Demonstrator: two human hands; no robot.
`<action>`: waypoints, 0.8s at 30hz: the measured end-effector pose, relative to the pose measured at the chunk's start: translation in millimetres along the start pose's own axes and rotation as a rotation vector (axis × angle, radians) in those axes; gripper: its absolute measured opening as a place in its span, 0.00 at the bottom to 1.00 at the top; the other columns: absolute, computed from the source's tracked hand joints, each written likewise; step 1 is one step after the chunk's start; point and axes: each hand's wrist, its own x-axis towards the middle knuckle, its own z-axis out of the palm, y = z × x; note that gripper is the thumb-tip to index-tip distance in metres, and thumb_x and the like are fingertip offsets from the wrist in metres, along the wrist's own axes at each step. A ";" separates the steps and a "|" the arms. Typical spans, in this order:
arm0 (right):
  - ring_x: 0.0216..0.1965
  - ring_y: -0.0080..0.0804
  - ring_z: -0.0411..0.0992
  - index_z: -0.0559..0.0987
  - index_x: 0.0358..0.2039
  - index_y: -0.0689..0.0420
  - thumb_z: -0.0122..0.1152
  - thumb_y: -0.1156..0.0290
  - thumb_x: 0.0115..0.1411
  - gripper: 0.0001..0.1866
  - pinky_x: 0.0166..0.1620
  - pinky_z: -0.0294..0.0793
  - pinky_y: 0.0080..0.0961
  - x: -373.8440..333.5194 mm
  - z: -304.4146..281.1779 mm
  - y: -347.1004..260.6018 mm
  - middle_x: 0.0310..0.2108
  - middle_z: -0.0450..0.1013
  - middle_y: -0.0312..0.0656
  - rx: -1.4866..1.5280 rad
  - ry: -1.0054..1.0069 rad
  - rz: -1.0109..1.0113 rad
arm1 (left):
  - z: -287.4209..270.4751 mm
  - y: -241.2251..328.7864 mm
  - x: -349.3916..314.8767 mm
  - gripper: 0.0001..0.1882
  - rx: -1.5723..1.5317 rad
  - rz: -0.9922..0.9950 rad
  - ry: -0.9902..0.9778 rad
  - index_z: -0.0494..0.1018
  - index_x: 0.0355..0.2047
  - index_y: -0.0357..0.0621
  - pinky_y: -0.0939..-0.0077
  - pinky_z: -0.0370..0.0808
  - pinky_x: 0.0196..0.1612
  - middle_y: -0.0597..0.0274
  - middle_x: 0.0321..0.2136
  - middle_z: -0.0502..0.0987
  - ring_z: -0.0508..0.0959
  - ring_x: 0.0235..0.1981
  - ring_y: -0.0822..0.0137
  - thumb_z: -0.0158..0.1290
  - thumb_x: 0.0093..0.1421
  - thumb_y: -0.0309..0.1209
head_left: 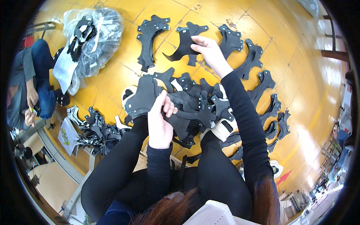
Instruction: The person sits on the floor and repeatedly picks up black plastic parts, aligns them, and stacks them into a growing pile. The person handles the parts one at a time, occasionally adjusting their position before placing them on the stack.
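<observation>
Your right grip (208, 51) pinches black piece (183, 44) by right edge. Piece lies left of it, over far stack (198, 27), narrow tip toward near left. Left grip (160, 125), well nearer you, half curled; cannot tell if holding.

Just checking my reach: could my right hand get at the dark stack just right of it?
Probably yes: nothing shows between your right hand and the dark stack, though that hand is holding a dark piece.

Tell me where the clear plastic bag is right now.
The clear plastic bag is at the head view's upper left, on the yellow floor, between the person in jeans and the nearest dark stack.
</observation>
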 end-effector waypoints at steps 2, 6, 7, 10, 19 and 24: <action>0.48 0.22 0.73 0.75 0.54 0.66 0.55 0.79 0.62 0.18 0.55 0.69 0.19 -14.5 -4.0 4.6 0.48 0.77 0.39 0.027 0.016 0.043 | 0.1 -2.2 0.9 0.15 -0.011 0.009 -0.020 0.59 0.24 0.52 0.80 0.60 0.30 0.75 0.17 0.56 0.56 0.17 0.79 0.48 0.69 0.33; 0.47 0.21 0.73 0.77 0.51 0.66 0.61 0.74 0.60 0.18 0.53 0.68 0.20 -75.7 -22.5 11.8 0.46 0.77 0.37 0.070 -0.065 0.084 | 0.0 -2.3 2.2 0.15 -0.011 -0.014 -0.014 0.60 0.24 0.52 0.80 0.60 0.29 0.75 0.17 0.56 0.56 0.17 0.79 0.48 0.68 0.34; 0.47 0.21 0.73 0.77 0.50 0.66 0.62 0.74 0.59 0.18 0.53 0.68 0.20 -92.4 -28.3 14.2 0.45 0.77 0.36 0.123 -0.107 0.088 | 1.3 -1.6 0.8 0.15 0.004 -0.010 -0.020 0.60 0.24 0.52 0.80 0.60 0.29 0.75 0.17 0.57 0.56 0.17 0.79 0.48 0.68 0.34; 0.46 0.22 0.72 0.78 0.48 0.64 0.62 0.73 0.59 0.17 0.51 0.68 0.19 -145.9 -45.7 30.5 0.44 0.77 0.37 0.077 0.025 0.118 | 8.6 1.9 -15.1 0.16 -0.091 -0.099 -0.275 0.60 0.23 0.51 0.79 0.59 0.28 0.70 0.21 0.60 0.58 0.19 0.79 0.49 0.67 0.37; 0.30 0.40 0.75 0.80 0.34 0.58 0.63 0.70 0.58 0.06 0.39 0.70 0.34 -257.3 -27.5 142.7 0.28 0.77 0.44 -0.805 0.753 -0.084 | 69.8 -8.2 -69.2 0.06 -0.626 -0.403 -1.694 0.66 0.42 0.50 0.64 0.77 0.24 0.10 0.43 0.66 0.77 0.31 0.40 0.49 0.68 0.34; 0.28 0.41 0.74 0.81 0.31 0.55 0.62 0.70 0.58 0.04 0.37 0.67 0.35 -251.0 -32.9 164.5 0.24 0.75 0.44 -0.828 0.801 -0.115 | 86.0 -13.2 -105.6 0.16 -0.608 -0.377 -1.520 0.67 0.17 0.48 0.81 0.63 0.20 0.45 0.42 0.79 0.68 0.17 0.72 0.53 0.62 0.29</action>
